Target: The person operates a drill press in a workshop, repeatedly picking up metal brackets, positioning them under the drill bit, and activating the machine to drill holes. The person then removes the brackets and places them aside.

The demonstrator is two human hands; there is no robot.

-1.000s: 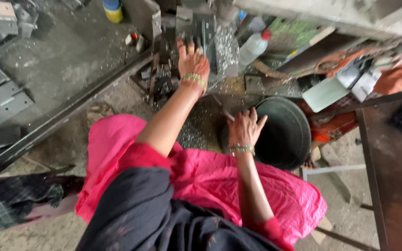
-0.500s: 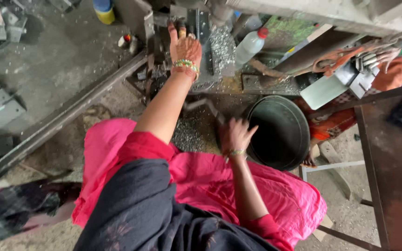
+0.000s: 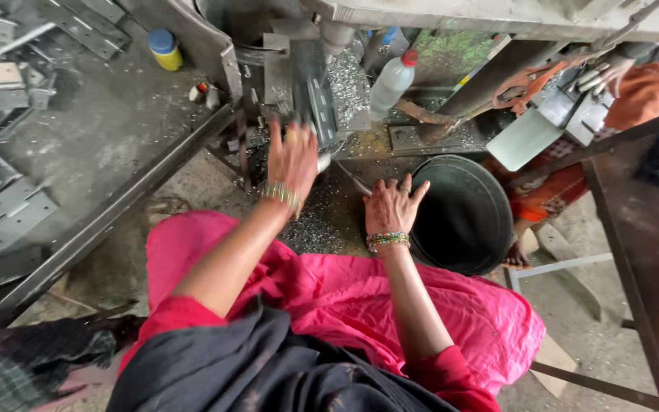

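Observation:
My left hand point(image 3: 293, 159) is blurred in front of the grey metal press machine point(image 3: 299, 72), fingers pointing up at it, above a patch of metal shavings point(image 3: 322, 221). A small shiny metal piece point(image 3: 323, 162) shows at its fingertips; I cannot tell if the hand grips it. My right hand point(image 3: 392, 204) rests flat on the floor with fingers spread, holding nothing, right beside the rim of a round black pan point(image 3: 463, 217). Both wrists wear coloured bangles. My pink skirt point(image 3: 329, 297) fills the lower middle.
A clear plastic bottle with a red cap point(image 3: 390, 82) stands by the machine. A yellow jar with a blue lid point(image 3: 163, 49) sits at the back left. Grey metal brackets point(image 3: 9, 206) lie left of a long steel bar point(image 3: 116, 214). A person in orange point(image 3: 642, 80) sits right.
My left hand has pulled back from the machine toward me. My right hand has shifted slightly and spread flat next to the black pan.

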